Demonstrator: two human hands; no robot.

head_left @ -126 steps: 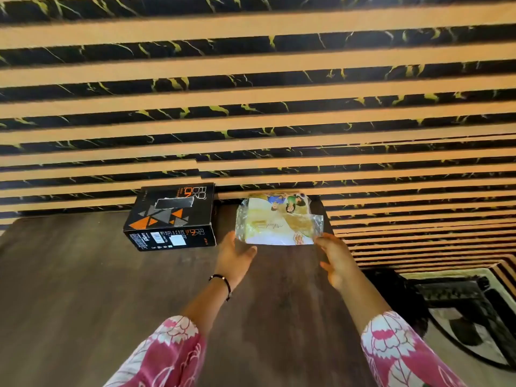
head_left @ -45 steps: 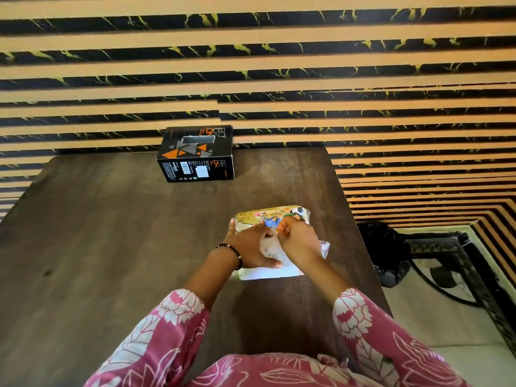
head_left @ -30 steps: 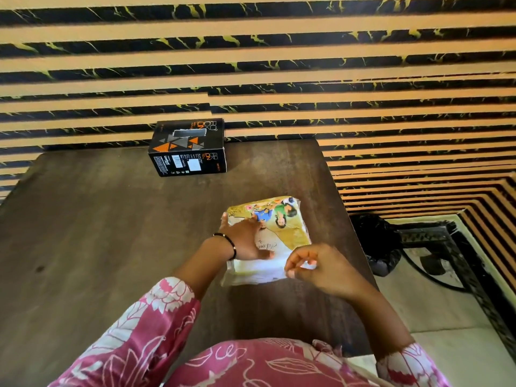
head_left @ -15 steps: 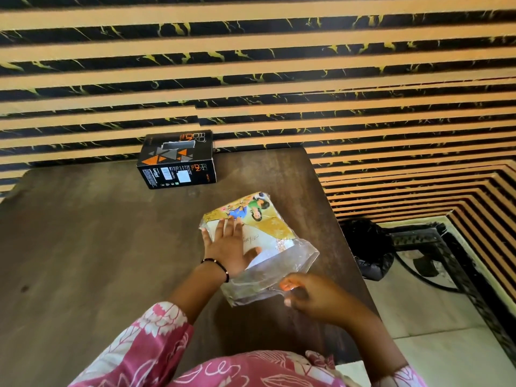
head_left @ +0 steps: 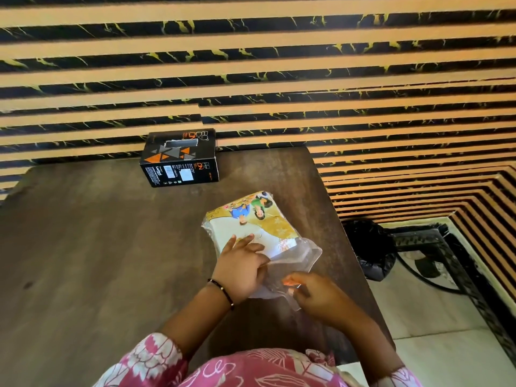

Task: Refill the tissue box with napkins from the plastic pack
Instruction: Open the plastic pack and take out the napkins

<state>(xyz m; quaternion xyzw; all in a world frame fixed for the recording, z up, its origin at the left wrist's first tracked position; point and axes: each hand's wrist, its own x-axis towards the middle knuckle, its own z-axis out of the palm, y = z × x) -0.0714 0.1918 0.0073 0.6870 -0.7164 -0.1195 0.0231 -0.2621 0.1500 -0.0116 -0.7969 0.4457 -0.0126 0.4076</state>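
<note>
The plastic napkin pack [head_left: 259,222], clear film with a yellow printed picture over white napkins, lies on the dark wooden table [head_left: 97,247] near its right edge. My left hand [head_left: 241,268] rests on the pack's near part, fingers spread and pressing the film. My right hand [head_left: 312,293] pinches the loose, empty near end of the clear wrapper. The black tissue box [head_left: 180,159] with orange and grey triangles stands at the table's back edge against the wall, its top slot facing up, apart from both hands.
A striped tan-and-black wall [head_left: 251,65] rises right behind the table. To the right, below the table edge, a black bag [head_left: 368,247] and a black metal frame [head_left: 435,247] sit on the pale floor.
The pack was pulled from the back of the table towards me and turned. My right hand drew the wrapper's end loose; my left hand slid down to its near part.
</note>
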